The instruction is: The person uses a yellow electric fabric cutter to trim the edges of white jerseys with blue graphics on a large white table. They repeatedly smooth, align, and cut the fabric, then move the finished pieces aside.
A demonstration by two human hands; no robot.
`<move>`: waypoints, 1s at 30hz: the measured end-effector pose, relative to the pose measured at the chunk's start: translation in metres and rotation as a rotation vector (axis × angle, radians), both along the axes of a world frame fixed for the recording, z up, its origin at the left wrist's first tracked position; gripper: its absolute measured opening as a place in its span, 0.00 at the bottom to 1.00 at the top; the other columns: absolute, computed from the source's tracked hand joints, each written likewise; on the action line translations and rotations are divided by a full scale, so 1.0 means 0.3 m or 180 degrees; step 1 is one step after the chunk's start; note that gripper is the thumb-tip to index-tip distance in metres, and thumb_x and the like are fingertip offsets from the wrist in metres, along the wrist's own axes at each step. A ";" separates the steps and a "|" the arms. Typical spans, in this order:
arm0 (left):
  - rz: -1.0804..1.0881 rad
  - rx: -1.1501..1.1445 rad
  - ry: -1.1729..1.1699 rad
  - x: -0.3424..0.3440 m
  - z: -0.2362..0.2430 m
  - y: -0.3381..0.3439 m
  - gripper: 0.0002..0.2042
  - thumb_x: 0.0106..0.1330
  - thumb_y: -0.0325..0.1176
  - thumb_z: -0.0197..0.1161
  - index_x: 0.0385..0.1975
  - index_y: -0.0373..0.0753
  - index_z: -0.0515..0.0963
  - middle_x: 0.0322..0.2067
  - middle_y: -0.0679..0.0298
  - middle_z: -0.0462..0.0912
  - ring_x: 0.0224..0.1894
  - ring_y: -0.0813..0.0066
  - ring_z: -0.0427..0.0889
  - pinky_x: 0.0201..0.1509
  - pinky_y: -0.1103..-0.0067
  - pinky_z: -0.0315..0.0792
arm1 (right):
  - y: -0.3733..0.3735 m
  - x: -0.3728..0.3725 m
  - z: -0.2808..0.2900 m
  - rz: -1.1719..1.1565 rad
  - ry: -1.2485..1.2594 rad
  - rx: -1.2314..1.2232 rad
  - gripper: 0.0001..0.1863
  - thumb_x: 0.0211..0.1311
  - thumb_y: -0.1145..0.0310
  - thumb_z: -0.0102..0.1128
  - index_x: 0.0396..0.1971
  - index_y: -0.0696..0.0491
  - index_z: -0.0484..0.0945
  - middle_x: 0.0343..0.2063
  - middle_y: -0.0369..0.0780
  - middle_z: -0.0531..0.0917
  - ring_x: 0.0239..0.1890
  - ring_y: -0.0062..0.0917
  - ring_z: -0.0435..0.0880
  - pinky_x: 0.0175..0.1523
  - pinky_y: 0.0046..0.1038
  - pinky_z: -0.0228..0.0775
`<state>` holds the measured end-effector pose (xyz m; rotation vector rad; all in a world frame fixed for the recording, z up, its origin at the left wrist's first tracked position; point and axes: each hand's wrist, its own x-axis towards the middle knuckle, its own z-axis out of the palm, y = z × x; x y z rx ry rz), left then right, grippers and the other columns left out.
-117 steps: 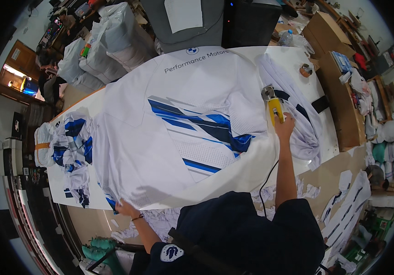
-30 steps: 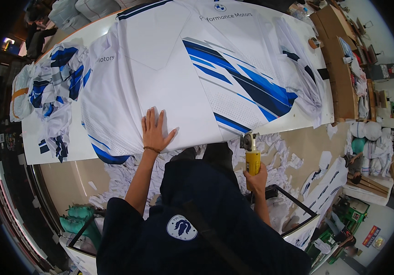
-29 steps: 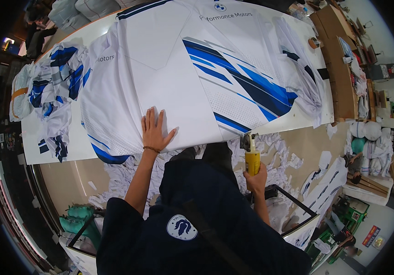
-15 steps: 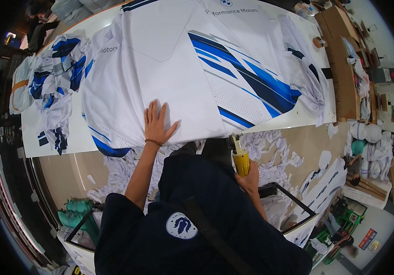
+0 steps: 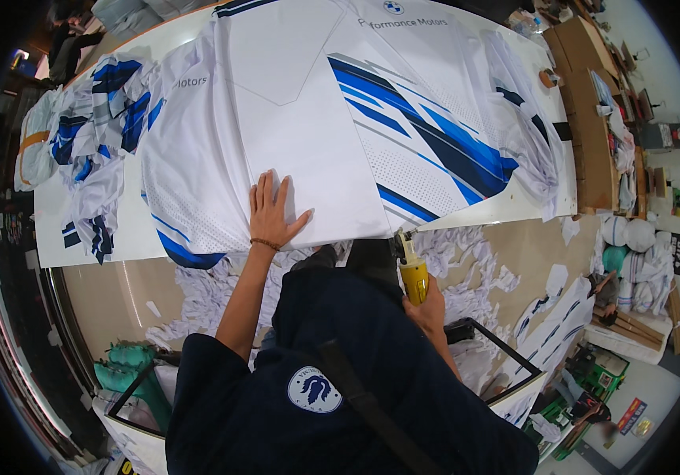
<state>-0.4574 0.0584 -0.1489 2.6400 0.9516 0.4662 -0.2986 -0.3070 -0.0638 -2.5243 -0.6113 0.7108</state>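
Observation:
My left hand lies flat with its fingers spread on a smooth white sheet, which rests on printed white fabric. A thin pointed outline runs across the sheet's far part. My right hand is wrapped around a yellow handheld electric fabric cutter. The cutter's metal head is at the near table edge, beside the sheet's near right corner; whether its blade touches cloth I cannot tell. Right of the sheet spreads a fabric panel with blue and navy diagonal stripes. More white fabric lies to its left.
Crumpled fabric scraps are heaped on the left of the white table. Cardboard boxes stand at its right end. White offcuts litter the floor below. Black-framed carts flank me, and other people are at lower right.
The view has shifted very slightly. Both hands, the cutter and the sheet keep nearly the same places.

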 end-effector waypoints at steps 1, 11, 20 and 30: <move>-0.0010 0.0003 -0.0013 0.001 -0.001 0.000 0.43 0.57 0.59 0.69 0.70 0.40 0.67 0.72 0.42 0.58 0.76 0.44 0.54 0.77 0.50 0.48 | -0.001 0.000 -0.005 -0.0006 0.0006 -0.0006 0.38 0.50 0.64 0.71 0.63 0.55 0.67 0.47 0.55 0.82 0.50 0.54 0.81 0.54 0.47 0.74; 0.0027 -0.0055 0.0014 0.005 -0.002 0.003 0.43 0.56 0.59 0.70 0.69 0.40 0.67 0.72 0.43 0.58 0.76 0.44 0.53 0.77 0.50 0.47 | 0.039 0.018 0.012 -0.0049 -0.0066 -0.0118 0.37 0.53 0.57 0.72 0.61 0.54 0.68 0.42 0.56 0.84 0.45 0.55 0.84 0.48 0.49 0.76; 0.0011 -0.0010 -0.0023 0.005 0.006 0.001 0.43 0.56 0.59 0.70 0.69 0.39 0.68 0.72 0.42 0.59 0.76 0.45 0.54 0.77 0.50 0.48 | 0.055 0.038 0.005 0.0063 -0.0171 -0.0150 0.34 0.54 0.56 0.71 0.58 0.54 0.69 0.39 0.59 0.84 0.42 0.57 0.84 0.46 0.51 0.76; 0.0020 -0.0051 -0.0019 0.004 0.010 0.001 0.44 0.56 0.60 0.70 0.69 0.39 0.68 0.72 0.42 0.58 0.76 0.44 0.54 0.77 0.50 0.48 | 0.087 0.075 0.007 0.0139 -0.0243 -0.0122 0.32 0.53 0.58 0.71 0.56 0.54 0.71 0.37 0.56 0.86 0.41 0.56 0.85 0.44 0.49 0.77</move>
